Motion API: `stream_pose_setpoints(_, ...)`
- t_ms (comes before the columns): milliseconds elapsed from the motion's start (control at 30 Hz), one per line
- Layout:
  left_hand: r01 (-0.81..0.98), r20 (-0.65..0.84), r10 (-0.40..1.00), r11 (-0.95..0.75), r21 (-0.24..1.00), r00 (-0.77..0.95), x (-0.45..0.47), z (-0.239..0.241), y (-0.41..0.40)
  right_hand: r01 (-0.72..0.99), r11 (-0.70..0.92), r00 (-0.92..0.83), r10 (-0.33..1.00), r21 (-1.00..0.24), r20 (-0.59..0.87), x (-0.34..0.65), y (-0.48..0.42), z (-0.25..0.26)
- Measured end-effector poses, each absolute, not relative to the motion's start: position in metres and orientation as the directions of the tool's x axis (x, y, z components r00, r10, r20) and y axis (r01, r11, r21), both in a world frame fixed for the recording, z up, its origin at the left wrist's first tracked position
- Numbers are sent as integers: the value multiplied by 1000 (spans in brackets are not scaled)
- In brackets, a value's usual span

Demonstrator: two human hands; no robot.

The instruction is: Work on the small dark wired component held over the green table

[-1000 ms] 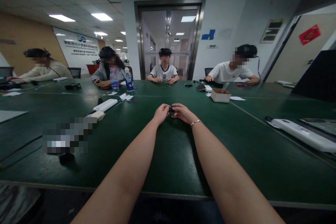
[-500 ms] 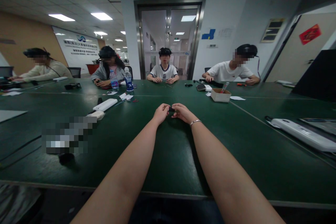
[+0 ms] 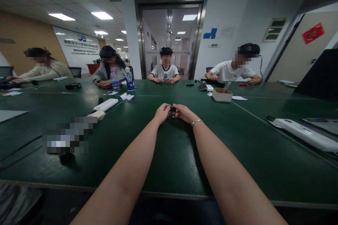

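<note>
Both my arms reach out over the dark green table [image 3: 174, 168]. A small black object [image 3: 172, 109] is between my fingertips; it is too small to name. My left hand [image 3: 161, 113] pinches its left end, where a little bright metal shows. From the other side my right hand [image 3: 184, 113] grips it with thumb and fingers, a silver bracelet [image 3: 197, 122] round that wrist. The hands nearly meet, just above or on the tabletop; I cannot tell whether they rest on it.
To the left lie a white power bank-like device [image 3: 106, 104] and a blurred-out item [image 3: 70, 135]. Two bottles [image 3: 129, 81] and paper scraps [image 3: 127, 96] are farther back. A small box [image 3: 222, 95] stands right of my hands, a long white device [image 3: 303, 134] far right. Several people sit opposite.
My right fingers have shifted slightly around the small black object, and more of it shows between my hands now. My left hand stays almost still.
</note>
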State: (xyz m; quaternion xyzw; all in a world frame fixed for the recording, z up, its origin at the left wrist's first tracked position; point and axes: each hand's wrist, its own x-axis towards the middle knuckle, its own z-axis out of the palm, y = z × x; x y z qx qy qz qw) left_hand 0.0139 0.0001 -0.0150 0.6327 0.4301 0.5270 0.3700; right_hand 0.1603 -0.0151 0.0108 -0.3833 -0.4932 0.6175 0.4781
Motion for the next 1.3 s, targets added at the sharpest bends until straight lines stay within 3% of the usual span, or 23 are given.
stream_pose_setpoints(1300, 151, 317, 946, -323, 934, 65, 15, -11, -4, -216, -54, -226, 974, -975, -4, 161, -15, 10)
